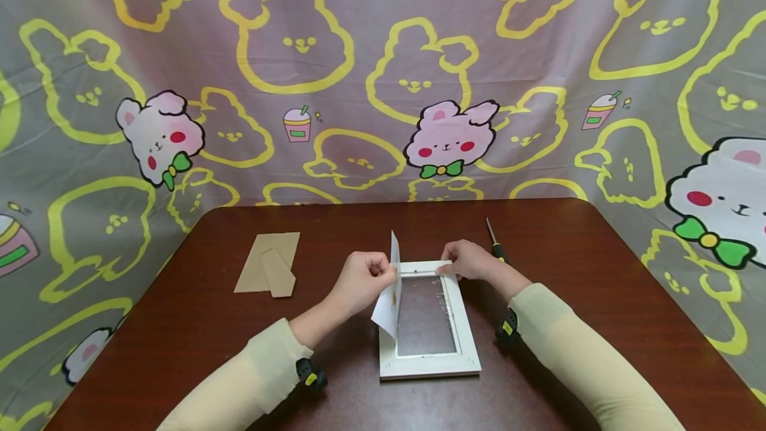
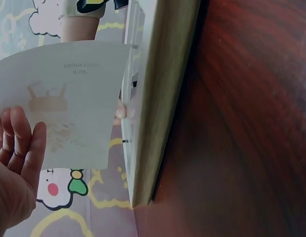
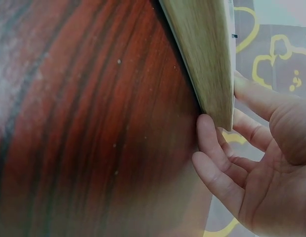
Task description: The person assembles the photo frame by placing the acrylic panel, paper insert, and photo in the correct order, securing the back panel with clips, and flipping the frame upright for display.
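In the head view, a white frame [image 1: 429, 366] lies on a reddish-brown table [image 1: 179, 358], and its opening holds a greyish see-through pane [image 1: 426, 318] with small bright flecks along the right edge. A white sheet [image 1: 387, 308] stands on edge over the frame's left side; whether its lower edge touches the frame I cannot tell. The left hand [image 1: 362, 278] pinches the sheet between curled fingers and thumb, while the right hand [image 1: 469, 259] grips the frame's far right corner. On the table to the left lies a cardboard panel [image 1: 250, 275] with a stand flap [image 1: 278, 278] on it; a screwdriver [image 1: 498, 249] lies beyond the right forearm. Behind the table hangs a grey-pink cloth [image 1: 359, 98] patterned with yellow animal outlines, pink-cheeked white animal heads with green bows, and drink cups. In the left wrist view, the sheet carries a pale orange-brown print [image 2: 48, 103] and faint reversed lettering, with the left hand's fingers lying against it; the thumb is hidden. The frame's side is wood-coloured there. In the right wrist view, the thumb rests on the frame's white face and the fingers bend round its wooden side, above streaky dark grain dotted with pale specks.
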`<state>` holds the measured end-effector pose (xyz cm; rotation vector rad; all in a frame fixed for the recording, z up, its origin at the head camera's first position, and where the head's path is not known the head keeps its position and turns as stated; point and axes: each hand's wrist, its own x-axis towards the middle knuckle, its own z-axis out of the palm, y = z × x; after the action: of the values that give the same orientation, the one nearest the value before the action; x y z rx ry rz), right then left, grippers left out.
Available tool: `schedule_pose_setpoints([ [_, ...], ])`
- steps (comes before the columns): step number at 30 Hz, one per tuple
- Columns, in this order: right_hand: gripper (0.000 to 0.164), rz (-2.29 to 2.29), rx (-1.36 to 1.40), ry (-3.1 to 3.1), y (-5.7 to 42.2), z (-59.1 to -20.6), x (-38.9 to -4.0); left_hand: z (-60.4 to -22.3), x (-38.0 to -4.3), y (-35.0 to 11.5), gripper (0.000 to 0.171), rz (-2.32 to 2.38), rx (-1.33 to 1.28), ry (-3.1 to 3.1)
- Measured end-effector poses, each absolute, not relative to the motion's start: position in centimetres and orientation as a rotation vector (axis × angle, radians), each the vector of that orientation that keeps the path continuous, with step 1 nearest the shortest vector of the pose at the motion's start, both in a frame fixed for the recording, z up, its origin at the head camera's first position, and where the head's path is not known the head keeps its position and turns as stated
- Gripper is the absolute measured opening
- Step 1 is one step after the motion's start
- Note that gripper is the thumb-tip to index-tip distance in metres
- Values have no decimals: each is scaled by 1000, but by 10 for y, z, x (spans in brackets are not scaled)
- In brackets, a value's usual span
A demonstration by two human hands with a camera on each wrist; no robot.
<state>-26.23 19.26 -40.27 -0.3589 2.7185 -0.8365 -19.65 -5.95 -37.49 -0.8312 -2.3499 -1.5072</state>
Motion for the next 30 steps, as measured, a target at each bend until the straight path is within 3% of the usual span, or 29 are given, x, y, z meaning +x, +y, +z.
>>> schedule_pose_setpoints([
  [30,19,-828,-391,2745,196,-409,-266,-387,-182,-25,31,-1456,-803,-2465],
])
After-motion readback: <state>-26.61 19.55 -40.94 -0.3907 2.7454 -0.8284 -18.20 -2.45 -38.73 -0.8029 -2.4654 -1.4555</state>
